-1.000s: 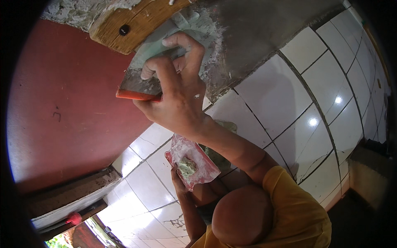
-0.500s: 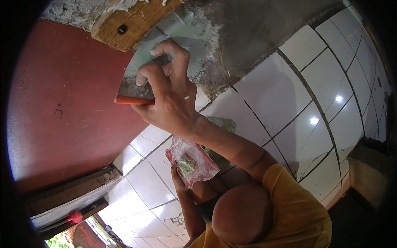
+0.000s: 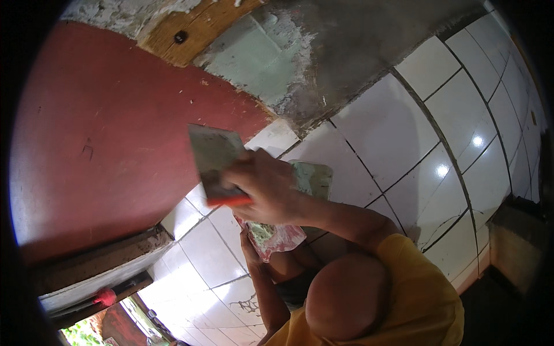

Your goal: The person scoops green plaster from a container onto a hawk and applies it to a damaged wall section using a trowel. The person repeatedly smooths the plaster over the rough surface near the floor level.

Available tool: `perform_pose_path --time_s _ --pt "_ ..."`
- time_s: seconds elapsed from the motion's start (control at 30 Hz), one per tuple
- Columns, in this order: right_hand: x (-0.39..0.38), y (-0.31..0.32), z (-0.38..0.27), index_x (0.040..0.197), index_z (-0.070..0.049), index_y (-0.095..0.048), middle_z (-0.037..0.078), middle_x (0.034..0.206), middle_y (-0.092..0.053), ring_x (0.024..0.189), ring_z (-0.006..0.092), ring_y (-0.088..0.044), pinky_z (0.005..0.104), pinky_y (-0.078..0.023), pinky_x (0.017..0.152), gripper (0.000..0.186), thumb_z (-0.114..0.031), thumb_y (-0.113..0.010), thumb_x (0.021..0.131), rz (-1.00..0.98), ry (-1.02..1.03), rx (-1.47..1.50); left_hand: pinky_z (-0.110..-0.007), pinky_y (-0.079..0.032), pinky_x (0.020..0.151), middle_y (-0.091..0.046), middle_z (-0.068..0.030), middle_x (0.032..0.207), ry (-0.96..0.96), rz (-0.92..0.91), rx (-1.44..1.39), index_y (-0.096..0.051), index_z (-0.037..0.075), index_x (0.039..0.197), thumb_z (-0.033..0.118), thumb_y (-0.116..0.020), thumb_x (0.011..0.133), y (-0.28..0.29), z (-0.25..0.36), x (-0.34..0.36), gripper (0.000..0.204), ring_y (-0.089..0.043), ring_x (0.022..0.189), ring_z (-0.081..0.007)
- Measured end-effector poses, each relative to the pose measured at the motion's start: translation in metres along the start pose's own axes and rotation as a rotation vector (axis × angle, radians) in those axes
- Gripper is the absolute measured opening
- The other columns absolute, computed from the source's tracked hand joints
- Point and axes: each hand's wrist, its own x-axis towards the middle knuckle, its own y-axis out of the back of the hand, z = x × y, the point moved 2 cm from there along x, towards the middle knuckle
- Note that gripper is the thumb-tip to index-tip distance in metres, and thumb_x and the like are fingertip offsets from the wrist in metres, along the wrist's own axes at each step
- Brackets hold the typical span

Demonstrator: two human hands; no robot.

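Observation:
My right hand grips a wide flat putty scraper with an orange-red back edge. Motion blurs the fingers a little. The blade points up and away, in front of the red panel. Below it, my left hand holds a red palette-like piece smeared with white, and a lump of pale green putty lies on it. My right hand and forearm hide the far part of this piece. Farther off, a smooth pale green patch covers part of the grey cement surface.
A wooden piece with a dark round hole borders the patch, beside the red panel. A greenish container stands behind my right forearm, on white tiles with dark joints. A ledge runs at lower left.
My right hand has drawn the scraper off the green patch, back toward me and down near the red piece. The patch is now uncovered. My left hand stays nearly in place.

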Motion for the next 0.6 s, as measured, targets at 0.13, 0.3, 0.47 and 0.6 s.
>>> perform_pose_path --time_s 0.13,0.3,0.47,0.6 --pt "0.0 0.06 0.004 0.089 -0.006 -0.049 0.006 0.076 -0.05 0.063 0.0178 -0.049 0.0243 -0.039 0.055 0.033 0.0 -0.069 0.063 0.258 0.246 -0.115 -0.038 -0.049 0.085 -0.06 -0.0135 0.11 -0.025 0.01 0.025 -0.049 0.0 0.121 0.034 -0.046 0.089 0.025 0.001 0.001 0.047 -0.06 0.097 -0.0263" --pt "0.038 0.073 0.048 0.091 -0.001 -0.04 0.004 0.074 -0.044 0.057 0.006 -0.039 0.0187 -0.033 0.051 0.03 0.01 -0.057 0.069 0.552 0.329 -0.291 -0.037 -0.049 0.085 -0.061 -0.0134 0.108 -0.022 -0.019 0.06 -0.049 -0.001 0.12 0.034 -0.047 0.089 0.017 -0.003 0.003 0.047 -0.06 0.097 -0.0257" --pt "0.06 0.057 0.052 0.088 -0.005 -0.048 -0.001 0.071 -0.045 0.055 0.0071 -0.039 0.0181 -0.035 0.052 0.034 0.01 -0.064 0.063 0.587 0.413 -0.305 -0.037 -0.049 0.085 -0.061 -0.0133 0.108 -0.003 -0.015 0.016 -0.049 0.0 0.121 0.033 -0.047 0.089 0.019 -0.004 0.006 0.046 -0.06 0.097 -0.0257" --pt "0.066 0.043 0.055 0.081 -0.013 -0.054 -0.001 0.066 -0.049 0.056 0.0162 -0.048 0.0294 -0.038 0.05 0.036 -0.001 -0.075 0.053 0.629 0.332 -0.238 -0.037 -0.048 0.086 -0.06 -0.0135 0.109 -0.007 -0.009 -0.015 -0.048 0.0 0.122 0.032 -0.047 0.089 0.02 -0.004 0.004 0.046 -0.06 0.097 -0.0258"
